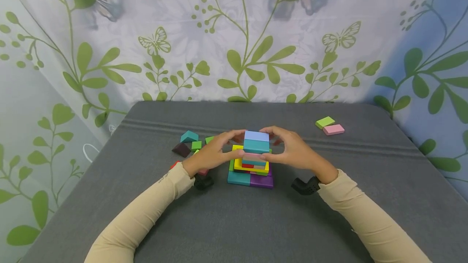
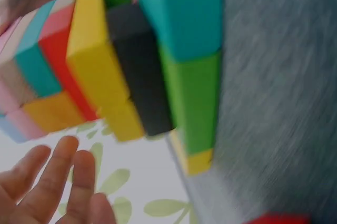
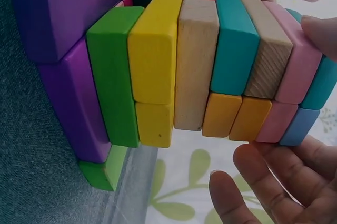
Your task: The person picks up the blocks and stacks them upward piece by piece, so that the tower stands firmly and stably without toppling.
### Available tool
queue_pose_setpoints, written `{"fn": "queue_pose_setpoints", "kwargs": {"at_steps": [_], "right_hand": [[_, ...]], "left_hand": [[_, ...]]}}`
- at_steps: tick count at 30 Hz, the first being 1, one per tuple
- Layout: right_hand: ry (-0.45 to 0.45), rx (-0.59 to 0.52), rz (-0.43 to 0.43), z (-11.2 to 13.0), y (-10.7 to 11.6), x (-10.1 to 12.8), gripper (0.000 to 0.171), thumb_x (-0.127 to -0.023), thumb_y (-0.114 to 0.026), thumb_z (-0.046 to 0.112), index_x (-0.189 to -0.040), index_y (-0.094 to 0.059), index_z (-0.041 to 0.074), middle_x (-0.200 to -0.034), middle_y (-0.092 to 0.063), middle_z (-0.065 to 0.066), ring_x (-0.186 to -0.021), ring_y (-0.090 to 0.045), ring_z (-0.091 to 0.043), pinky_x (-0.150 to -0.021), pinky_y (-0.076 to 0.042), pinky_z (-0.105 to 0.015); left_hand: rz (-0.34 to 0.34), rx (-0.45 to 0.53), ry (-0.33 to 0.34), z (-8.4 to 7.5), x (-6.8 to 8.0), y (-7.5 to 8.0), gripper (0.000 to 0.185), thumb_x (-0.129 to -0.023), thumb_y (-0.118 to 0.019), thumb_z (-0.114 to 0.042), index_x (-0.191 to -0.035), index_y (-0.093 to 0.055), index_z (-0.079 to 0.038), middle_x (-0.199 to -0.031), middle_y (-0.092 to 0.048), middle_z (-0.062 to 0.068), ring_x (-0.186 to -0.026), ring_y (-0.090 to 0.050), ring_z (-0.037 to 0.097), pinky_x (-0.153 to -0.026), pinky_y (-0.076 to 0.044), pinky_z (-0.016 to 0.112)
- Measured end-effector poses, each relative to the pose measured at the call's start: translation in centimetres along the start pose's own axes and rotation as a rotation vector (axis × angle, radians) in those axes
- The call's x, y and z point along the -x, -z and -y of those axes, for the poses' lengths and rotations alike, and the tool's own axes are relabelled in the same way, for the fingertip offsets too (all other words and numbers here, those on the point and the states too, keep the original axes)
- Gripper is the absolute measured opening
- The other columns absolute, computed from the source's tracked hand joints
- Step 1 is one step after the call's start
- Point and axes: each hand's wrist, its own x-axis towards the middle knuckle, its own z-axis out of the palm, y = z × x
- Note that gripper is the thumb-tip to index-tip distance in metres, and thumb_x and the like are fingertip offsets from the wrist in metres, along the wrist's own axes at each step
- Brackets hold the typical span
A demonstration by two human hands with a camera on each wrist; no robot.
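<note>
Head view: block tower (image 1: 252,161) multicoloured, upright, layered.

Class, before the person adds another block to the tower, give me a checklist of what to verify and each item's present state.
1. Stacked tower of coloured wooden blocks stands upright on the grey table: ok.
2. Light blue top block sits flat: ok.
3. Left hand and right hand flank the upper layers: ok.
4. Layers flush: not ok, yellow block juts out.
5. Hands free to pick up a block: not ok.
6. Spare green and pink flat blocks within reach: cannot tell.
</note>
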Motion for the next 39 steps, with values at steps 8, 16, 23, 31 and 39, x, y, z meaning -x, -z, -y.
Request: {"fn": "queue_pose_setpoints", "kwargs": {"at_steps": [8, 16, 23, 31, 39], "right_hand": [[-0.025, -0.021, 0.002, 0.4, -0.5, -0.4, 0.059, -0.091, -0.086, 0.014, -0.141, -0.06, -0.003, -0.127, -0.07, -0.013, -0.109, -0.065, -0.03, -0.098, -0.056, -0.062], [-0.031, 0.0, 0.0, 0.2, -0.4, -0.2, 0.06, -0.091, -0.088, 0.013, -0.141, -0.06, -0.003, -0.124, -0.07, -0.012, -0.107, -0.066, -0.029, -0.097, -0.056, -0.064], [-0.021, 0.017, -0.002, 0.0, -0.1, 0.0, 0.058, -0.091, -0.087, 0.013, -0.141, -0.06, -0.003, -0.124, -0.07, -0.012, -0.106, -0.065, -0.028, -0.098, -0.056, -0.061], [-0.025, 0.01, -0.003, -0.1, -0.1, 0.1, 0.059, -0.091, -0.087, 0.013, -0.141, -0.06, -0.004, -0.126, -0.069, -0.014, -0.107, -0.065, -0.029, -0.098, -0.056, -0.063], [-0.011, 0.002, -0.002, -0.1, -0.2, -0.1, 0.058, -0.091, -0.087, 0.012, -0.14, -0.061, -0.004, -0.125, -0.07, -0.013, -0.107, -0.065, -0.028, -0.097, -0.057, -0.06]], "left_hand": [[-0.006, -0.063, 0.045, -0.2, 1.4, 3.0, 0.06, -0.109, -0.065, -0.047, -0.151, -0.06, -0.003, -0.15, -0.063, 0.014, -0.134, -0.057, 0.04, -0.114, -0.041, 0.066], [0.058, -0.209, 0.166, 1.5, 5.1, 5.7, 0.032, -0.102, -0.076, -0.019, -0.13, -0.074, -0.003, -0.127, -0.074, 0.008, -0.111, -0.066, 0.028, -0.098, -0.054, 0.051], [0.126, -0.329, 0.146, 3.3, 6.9, 6.5, 0.025, -0.09, -0.085, -0.012, -0.114, -0.079, -0.008, -0.11, -0.074, -0.001, -0.099, -0.066, 0.021, -0.09, -0.056, 0.042], [0.133, -0.472, 0.145, 3.3, 7.0, 6.1, 0.026, -0.084, -0.093, -0.017, -0.107, -0.081, -0.014, -0.108, -0.073, -0.004, -0.104, -0.056, 0.02, -0.086, -0.05, 0.04], [0.14, -0.427, 0.128, 2.2, 6.2, 6.3, 0.025, -0.086, -0.091, -0.02, -0.105, -0.077, -0.013, -0.103, -0.07, -0.005, -0.102, -0.059, 0.023, -0.089, -0.052, 0.043]]}}
